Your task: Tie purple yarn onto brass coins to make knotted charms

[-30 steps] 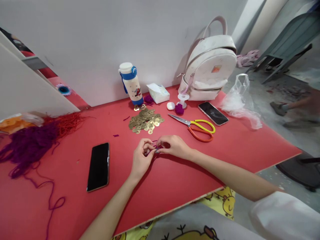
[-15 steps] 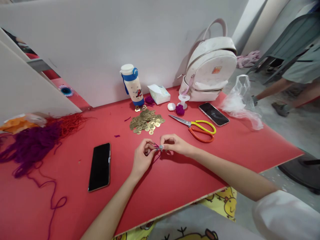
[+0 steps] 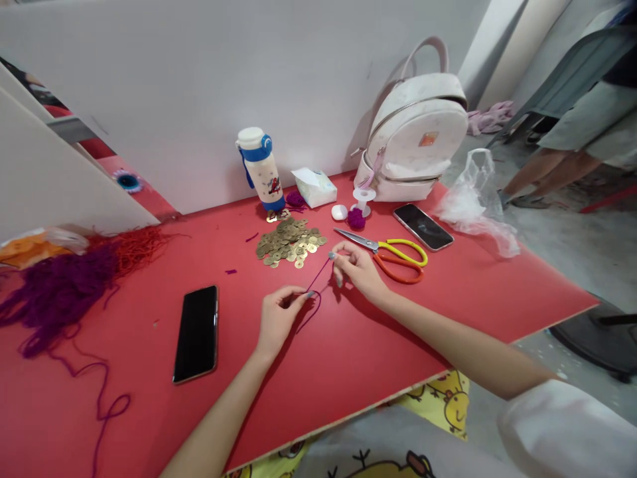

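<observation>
Between my two hands a thin purple cord (image 3: 319, 275) is drawn out in a slanting line. My left hand (image 3: 283, 315) pinches it between thumb and forefinger, and a loose curl of cord hangs beside those fingertips. Farther right and a little higher, my right hand (image 3: 359, 271) pinches the upper end of the cord. Just beyond the hands lies a pile of brass-coloured coins (image 3: 288, 241), several with holes. Scissors (image 3: 383, 253) with yellow and orange handles rest near my right hand, blades pointing left.
On the red table (image 3: 348, 372) are a black phone (image 3: 196, 334), another phone (image 3: 423, 227), a bottle (image 3: 261, 169), a tissue pack (image 3: 316, 189), a spool (image 3: 363, 200), a backpack (image 3: 413, 139), a plastic bag (image 3: 478, 206) and purple yarn (image 3: 64, 285). A person's legs (image 3: 552, 166) show at right.
My hands have moved apart. The right hand has gone up and to the right, pulling the cord straight, while the left hand has shifted slightly left.
</observation>
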Demonstrator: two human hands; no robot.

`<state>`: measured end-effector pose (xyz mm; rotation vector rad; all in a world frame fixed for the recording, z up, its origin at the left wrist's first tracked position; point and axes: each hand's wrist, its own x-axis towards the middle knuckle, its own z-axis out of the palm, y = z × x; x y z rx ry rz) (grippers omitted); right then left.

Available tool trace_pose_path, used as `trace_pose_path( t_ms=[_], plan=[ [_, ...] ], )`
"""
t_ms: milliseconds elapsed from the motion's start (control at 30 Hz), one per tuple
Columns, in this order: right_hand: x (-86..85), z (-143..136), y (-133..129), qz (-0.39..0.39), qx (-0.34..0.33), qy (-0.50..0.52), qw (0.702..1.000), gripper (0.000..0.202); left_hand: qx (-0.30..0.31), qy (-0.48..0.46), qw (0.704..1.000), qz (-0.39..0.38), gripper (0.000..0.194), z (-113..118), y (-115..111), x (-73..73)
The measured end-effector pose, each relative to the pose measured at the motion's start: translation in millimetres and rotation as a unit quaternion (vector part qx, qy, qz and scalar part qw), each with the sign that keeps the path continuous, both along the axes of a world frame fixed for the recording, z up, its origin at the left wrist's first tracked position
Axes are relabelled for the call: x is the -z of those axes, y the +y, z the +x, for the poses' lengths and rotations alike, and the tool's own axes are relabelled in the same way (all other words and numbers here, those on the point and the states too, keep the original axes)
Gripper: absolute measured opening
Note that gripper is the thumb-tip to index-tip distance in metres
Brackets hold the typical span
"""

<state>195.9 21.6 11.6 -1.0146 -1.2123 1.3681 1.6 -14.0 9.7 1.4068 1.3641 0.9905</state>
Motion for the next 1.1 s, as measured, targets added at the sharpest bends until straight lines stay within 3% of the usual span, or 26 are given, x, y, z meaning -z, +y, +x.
trace_pose_path(
  t_ms=[100,200,333,433,567,833,1100],
  plan=[
    [-1.1,-1.6,-3.4,0.052,0.042,0.021,0.998,0.031,-0.017,-0.024,0.999,0.022,0.015,-0.5,1.6,-2.4],
    [0.3,-3.9,-9.7,0.118,-0.005,-0.084,0.990,0.020,-0.031,-0.035,0.999,0.016,0.013,-1.3,2.3,-4.2],
    [7.5,-8.8,-15.9,0.237,-0.122,-0.289,0.920,0.018,-0.036,-0.049,0.998,0.003,0.013,-1.9,2.0,-4.8],
    [14.1,-13.1,-17.9,0.282,-0.140,-0.331,0.890,0.021,-0.033,-0.051,0.998,0.004,0.012,-1.7,1.7,-4.5],
    [19.0,-15.1,-17.4,0.280,-0.109,-0.320,0.899,0.017,-0.020,-0.060,0.998,0.008,0.012,-0.8,1.6,-4.3],
    [17.2,-15.3,-17.8,0.226,-0.120,-0.241,0.936,0.009,-0.002,-0.049,0.999,0.014,0.013,-1.3,1.4,-3.6],
    [5.7,-13.5,-23.5,0.255,-0.121,-0.261,0.923,0.010,-0.015,-0.073,0.997,0.000,0.021,-2.3,0.6,-4.9]
  ],
)
